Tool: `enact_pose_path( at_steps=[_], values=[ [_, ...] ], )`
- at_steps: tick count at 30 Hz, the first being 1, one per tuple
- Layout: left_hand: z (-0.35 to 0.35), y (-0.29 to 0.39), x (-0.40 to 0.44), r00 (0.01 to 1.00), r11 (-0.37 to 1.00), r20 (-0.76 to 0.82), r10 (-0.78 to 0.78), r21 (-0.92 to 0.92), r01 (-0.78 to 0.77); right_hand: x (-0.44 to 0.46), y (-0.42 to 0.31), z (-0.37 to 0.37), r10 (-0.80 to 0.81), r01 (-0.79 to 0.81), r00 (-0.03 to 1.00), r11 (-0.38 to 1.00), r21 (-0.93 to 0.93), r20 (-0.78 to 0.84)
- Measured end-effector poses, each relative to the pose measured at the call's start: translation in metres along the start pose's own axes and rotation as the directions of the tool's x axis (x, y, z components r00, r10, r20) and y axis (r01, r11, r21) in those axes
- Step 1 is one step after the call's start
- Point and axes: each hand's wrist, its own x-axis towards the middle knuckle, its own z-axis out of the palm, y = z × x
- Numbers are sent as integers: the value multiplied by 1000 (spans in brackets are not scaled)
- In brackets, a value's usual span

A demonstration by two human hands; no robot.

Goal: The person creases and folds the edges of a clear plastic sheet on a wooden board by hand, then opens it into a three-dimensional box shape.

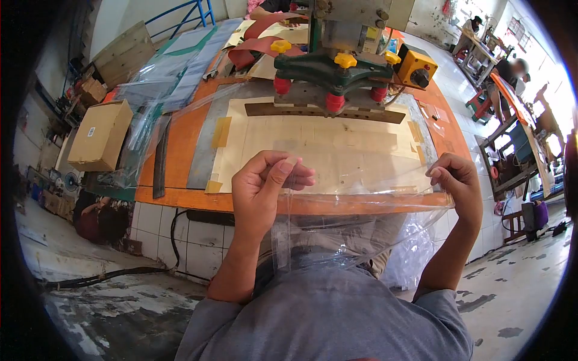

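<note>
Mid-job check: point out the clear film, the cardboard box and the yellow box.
Clear film (pixel 337 231): head view, on its sagging middle.
Cardboard box (pixel 99 142): head view, on its labelled face.
Yellow box (pixel 416 60): head view, above its black knob.

Glossy plastic sheet (pixel 319 231), matt cardboard box (pixel 99 137)

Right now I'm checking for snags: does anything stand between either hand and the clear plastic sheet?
Nothing visible does: the left hand and right hand both pinch the clear plastic sheet directly, and it hangs between them.
</note>
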Motion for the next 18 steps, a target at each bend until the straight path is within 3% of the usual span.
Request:
enact_pose_path(
  at_steps=[18],
  values=[
    [-3,-8,1,1000,996,-15,-24,80,25,-1,6,2,37,-38,998,999,-15,-50]
  ],
)
